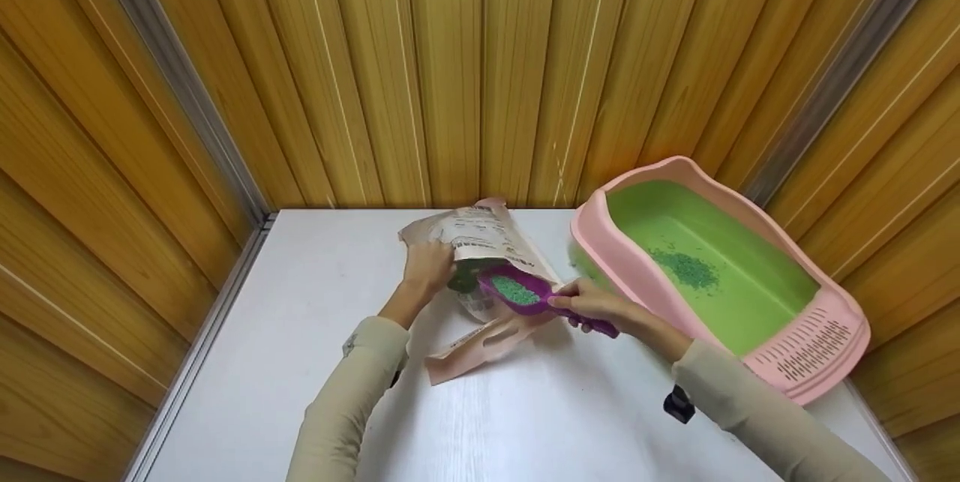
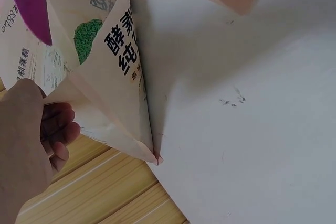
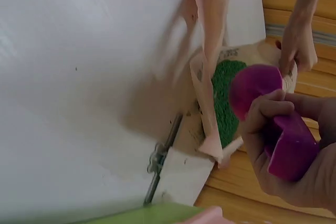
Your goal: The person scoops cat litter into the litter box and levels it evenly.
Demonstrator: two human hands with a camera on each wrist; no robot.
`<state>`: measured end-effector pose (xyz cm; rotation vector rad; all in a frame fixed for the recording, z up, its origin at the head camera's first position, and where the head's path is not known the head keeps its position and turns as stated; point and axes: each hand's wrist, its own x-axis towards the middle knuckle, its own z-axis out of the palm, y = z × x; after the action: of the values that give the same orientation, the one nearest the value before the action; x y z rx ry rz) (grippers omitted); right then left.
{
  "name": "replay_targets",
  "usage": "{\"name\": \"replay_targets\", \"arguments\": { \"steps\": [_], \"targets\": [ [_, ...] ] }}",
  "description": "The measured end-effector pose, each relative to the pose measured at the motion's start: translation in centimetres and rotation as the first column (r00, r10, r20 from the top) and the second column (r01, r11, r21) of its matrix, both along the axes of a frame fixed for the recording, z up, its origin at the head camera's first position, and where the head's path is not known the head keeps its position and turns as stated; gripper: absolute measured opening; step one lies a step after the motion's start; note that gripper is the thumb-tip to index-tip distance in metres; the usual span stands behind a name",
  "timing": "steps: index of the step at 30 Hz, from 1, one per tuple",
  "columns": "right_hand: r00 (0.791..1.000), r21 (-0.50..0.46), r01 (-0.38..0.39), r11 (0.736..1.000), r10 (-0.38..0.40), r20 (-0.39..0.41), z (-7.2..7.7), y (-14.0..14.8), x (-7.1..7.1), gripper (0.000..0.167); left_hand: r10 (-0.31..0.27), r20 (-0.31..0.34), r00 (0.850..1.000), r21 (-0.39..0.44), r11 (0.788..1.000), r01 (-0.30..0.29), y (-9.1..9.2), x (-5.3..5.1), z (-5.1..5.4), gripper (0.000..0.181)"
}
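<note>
**Paper bag (image 1: 484, 235), purple scoop (image 1: 532, 307) in hand**

The left hand (image 1: 430, 266) pinches the bag's mouth near the tabletop's (image 1: 300, 279) far edge. The right hand (image 1: 595, 302) grips the scoop, holding green granules (image 1: 515, 290), at that mouth. A pink-rimmed green tray (image 1: 630, 272) stands at the far right corner.

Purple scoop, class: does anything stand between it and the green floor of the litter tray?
Yes: the raised pink rim of the tray, on the side nearest the scoop. Besides the right hand gripping it, nothing else visible does.
</note>
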<state>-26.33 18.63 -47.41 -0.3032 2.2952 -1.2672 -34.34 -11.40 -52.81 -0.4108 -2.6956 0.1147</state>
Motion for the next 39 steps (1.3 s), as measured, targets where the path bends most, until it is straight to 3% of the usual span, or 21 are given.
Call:
{"name": "replay_targets", "arguments": {
  "steps": [5, 11, 20, 25, 30, 35, 39],
  "targets": [
    [0.994, 0.113, -0.106, 0.988, 0.102, 0.044, 2.9, 2.6, -1.0, 0.037, 0.006, 0.019, 1.000, -0.017, 1.000, -0.006, -0.2, 0.3, -0.4, 0.018],
    [0.976, 0.134, -0.173, 0.976, 0.152, 0.153, 6.2, 5.5, -2.4, 0.028, 0.007, 0.040, 0.999, -0.003, 1.000, -0.007, -0.4, 0.5, -0.9, 0.018],
    [0.985, 0.104, -0.070, 0.992, 0.052, 0.164, 9.5, 10.5, -4.2, 0.035, -0.012, 0.057, 0.998, 0.006, 1.000, 0.012, -0.8, 0.7, -1.1, 0.018],
    [0.990, 0.044, 0.009, 0.999, -0.015, 0.138, 10.0, 12.5, -5.7, 0.036, -0.006, 0.039, 0.999, -0.001, 1.000, 0.006, -1.7, 1.0, -0.8, 0.019],
    [0.992, 0.034, 0.083, 0.996, -0.086, 0.097, 9.8, 13.9, -6.9, 0.045, 0.014, 0.066, 0.998, -0.018, 1.000, -0.013, -2.4, 1.3, -0.6, 0.019],
    [0.989, 0.053, 0.106, 0.993, -0.111, 0.096, 9.0, 15.5, -7.6, 0.055, -0.007, 0.040, 0.999, -0.025, 1.000, 0.008, -2.3, 1.3, -0.7, 0.019],
    [0.987, 0.088, 0.117, 0.989, -0.126, 0.102, 7.7, 16.8, -7.6, 0.053, -0.019, 0.026, 0.999, -0.026, 0.999, 0.019, -1.9, 1.3, -0.9, 0.018]
  ]
}}
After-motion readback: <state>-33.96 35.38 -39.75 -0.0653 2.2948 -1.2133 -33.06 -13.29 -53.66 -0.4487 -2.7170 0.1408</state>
